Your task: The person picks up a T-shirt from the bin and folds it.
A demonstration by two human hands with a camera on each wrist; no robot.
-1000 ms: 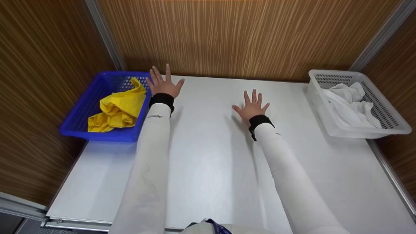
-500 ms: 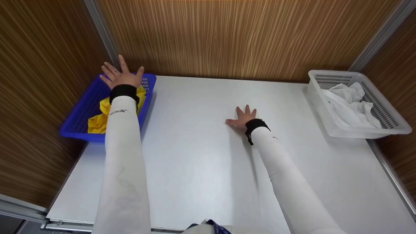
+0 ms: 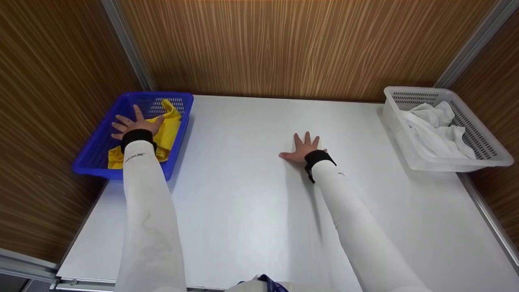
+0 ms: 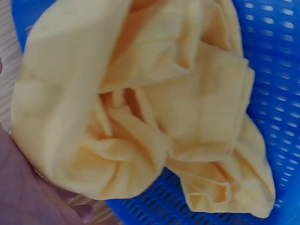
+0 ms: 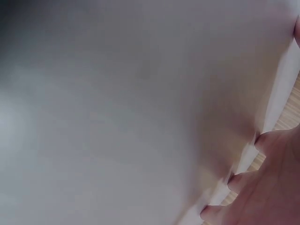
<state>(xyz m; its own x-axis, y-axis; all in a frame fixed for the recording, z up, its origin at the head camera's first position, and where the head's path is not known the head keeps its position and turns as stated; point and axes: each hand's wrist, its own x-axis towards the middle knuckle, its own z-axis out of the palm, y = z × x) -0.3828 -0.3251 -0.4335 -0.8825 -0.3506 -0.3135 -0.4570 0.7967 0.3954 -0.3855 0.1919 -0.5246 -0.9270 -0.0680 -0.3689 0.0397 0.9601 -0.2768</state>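
Note:
My left hand [image 3: 138, 125] is spread above the blue basket [image 3: 87, 160], fingers straight and apart, over a crumpled yellow cloth [image 3: 168, 132]. In the left wrist view the yellow cloth [image 4: 201, 103] lies in loose folds against the perforated blue wall, with the edge of my palm at lower left. My right hand [image 3: 302, 151] is on the white tabletop [image 3: 243, 194] right of centre, its fingers straight and fanned out. In the right wrist view the fingertips [image 5: 265, 140] meet the white surface. Neither hand holds anything.
A white perforated basket [image 3: 421, 162] with a white cloth [image 3: 440, 129] in it stands at the right end of the table. Wood-grain panels [image 3: 275, 48] close off the back and both sides. A metal rail [image 3: 85, 286] runs along the front edge.
My left hand has moved left from beside the blue basket to over it, then down nearer the yellow cloth. The right hand has slid slightly back toward me.

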